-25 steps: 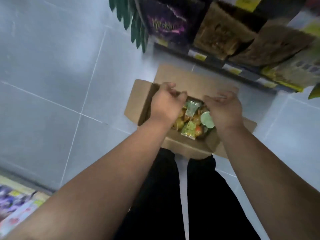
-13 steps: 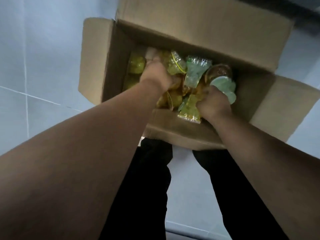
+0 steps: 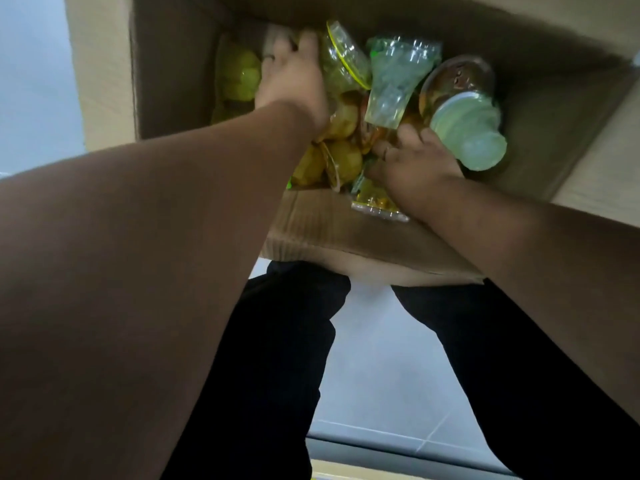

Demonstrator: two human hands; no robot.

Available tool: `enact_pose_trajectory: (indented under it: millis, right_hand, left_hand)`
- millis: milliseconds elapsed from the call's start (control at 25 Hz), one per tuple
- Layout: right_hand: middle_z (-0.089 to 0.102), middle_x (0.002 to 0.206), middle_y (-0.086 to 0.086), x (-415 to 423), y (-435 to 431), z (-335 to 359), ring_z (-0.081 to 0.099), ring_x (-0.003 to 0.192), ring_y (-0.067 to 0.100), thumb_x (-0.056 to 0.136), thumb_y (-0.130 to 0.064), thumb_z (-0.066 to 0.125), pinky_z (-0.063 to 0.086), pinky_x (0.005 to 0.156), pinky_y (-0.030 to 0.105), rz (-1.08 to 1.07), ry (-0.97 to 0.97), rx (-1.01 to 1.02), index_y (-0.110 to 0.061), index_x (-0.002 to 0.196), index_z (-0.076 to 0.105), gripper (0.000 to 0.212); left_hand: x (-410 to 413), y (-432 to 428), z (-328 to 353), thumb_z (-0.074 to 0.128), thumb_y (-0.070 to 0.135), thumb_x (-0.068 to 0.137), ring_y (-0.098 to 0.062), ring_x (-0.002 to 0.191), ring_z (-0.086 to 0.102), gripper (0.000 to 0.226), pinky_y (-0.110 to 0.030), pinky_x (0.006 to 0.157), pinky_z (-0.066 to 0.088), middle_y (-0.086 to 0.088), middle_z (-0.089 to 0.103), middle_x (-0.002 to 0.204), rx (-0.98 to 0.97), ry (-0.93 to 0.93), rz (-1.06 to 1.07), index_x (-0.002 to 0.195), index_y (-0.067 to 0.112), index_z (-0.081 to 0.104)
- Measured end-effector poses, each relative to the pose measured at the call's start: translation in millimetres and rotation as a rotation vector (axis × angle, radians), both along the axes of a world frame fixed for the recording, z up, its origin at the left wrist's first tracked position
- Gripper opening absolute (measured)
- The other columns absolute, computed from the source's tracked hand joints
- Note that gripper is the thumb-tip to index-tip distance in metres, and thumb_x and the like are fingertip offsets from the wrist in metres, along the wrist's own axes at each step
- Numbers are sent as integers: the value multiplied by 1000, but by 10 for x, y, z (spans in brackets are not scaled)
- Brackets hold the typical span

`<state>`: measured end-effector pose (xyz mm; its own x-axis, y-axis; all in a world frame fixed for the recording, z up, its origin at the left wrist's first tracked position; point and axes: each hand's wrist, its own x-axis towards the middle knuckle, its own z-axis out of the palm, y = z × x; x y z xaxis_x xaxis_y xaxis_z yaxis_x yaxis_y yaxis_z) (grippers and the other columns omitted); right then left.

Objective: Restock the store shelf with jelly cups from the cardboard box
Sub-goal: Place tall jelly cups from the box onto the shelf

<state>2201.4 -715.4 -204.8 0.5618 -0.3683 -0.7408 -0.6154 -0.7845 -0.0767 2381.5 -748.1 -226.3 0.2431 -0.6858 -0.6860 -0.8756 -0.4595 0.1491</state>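
Both hands are down in the open cardboard box [image 3: 346, 233] on the floor. Left hand [image 3: 294, 81] and right hand [image 3: 415, 164] are buried among the jelly cups [image 3: 398, 81]; grip cannot be told.

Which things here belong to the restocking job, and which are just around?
Job: cardboard box; jelly cups piled inside; left hand and right hand, both reaching in.
Just around: tiled floor; the person's dark trousers.

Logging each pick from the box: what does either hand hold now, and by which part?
Cannot be told. Both the left hand and right hand are buried among the jelly cups in the cardboard box, fingers hidden.
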Motion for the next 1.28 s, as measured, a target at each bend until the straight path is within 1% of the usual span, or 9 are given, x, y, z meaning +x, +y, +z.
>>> enact_pose_trajectory:
  millis: [200,440,640,760,880,960,1000,1160,1280]
  right_hand:
    - [47,137,2,-104,-7,-44,35,121,34,92,-15,54,33,95,42,-20,-66,-33,-33,136,45,49]
    - [50,136,8,-148,18,85,41,119,36,77,-14,71,35,95,42,-340,-110,-29,-23,138,41,69]
    - [52,133,10,-105,88,501,44,120,37,74,-16,73,38,94,41,-613,-222,25,-21,138,42,71]
    - [59,126,16,-49,84,881,52,114,41,70,-17,77,42,94,40,-906,-404,87,-12,134,49,70]
    - [66,120,4,93,11,1443,59,112,24,71,-25,82,43,89,22,-1244,-578,123,-13,128,55,64]
    - [63,110,-9,208,-85,1898,57,102,6,71,-22,85,38,80,4,-1433,-721,132,-12,127,55,64]
    - [61,104,-13,266,-149,2159,56,98,0,70,-22,86,38,80,2,-1477,-799,108,-12,125,56,63]
    - [67,100,-14,479,-497,3224,64,98,5,65,-36,86,51,91,26,-1517,-1025,-17,-22,115,59,58]
    - [71,106,-8,584,-777,4027,67,102,11,59,-50,83,53,93,39,-1529,-1137,-95,-22,115,60,66]
  left_hand:
    - [-138,42,-87,72,24,82,-38,131,41,73,-42,104,41,-14,28,152,-104,-45,33,143,17,34]
    - [-118,140,93,68,35,85,-37,127,47,69,-38,102,36,-13,52,138,-124,-94,51,141,12,35]
    - [54,263,629,70,41,83,-29,118,58,57,-33,92,43,-5,65,123,-73,44,289,129,15,49]
    - [130,323,1078,74,48,69,-22,107,65,57,-33,91,51,0,71,110,-125,205,492,116,20,57]
    - [170,315,1650,78,40,70,-13,85,70,41,-33,78,57,5,70,91,-215,351,707,99,21,56]
    - [175,270,2098,80,26,79,-1,65,67,38,-22,57,55,0,70,92,-277,454,852,106,11,57]
    - [178,247,2368,79,21,82,3,60,65,39,-17,52,52,-2,69,94,-312,497,902,111,8,57]
    - [230,50,3528,80,32,77,-10,89,69,44,-35,84,57,1,70,100,-506,514,899,109,14,56]
    - [286,-155,4446,78,41,72,-11,89,69,44,-37,85,57,3,70,100,-638,563,879,104,23,54]
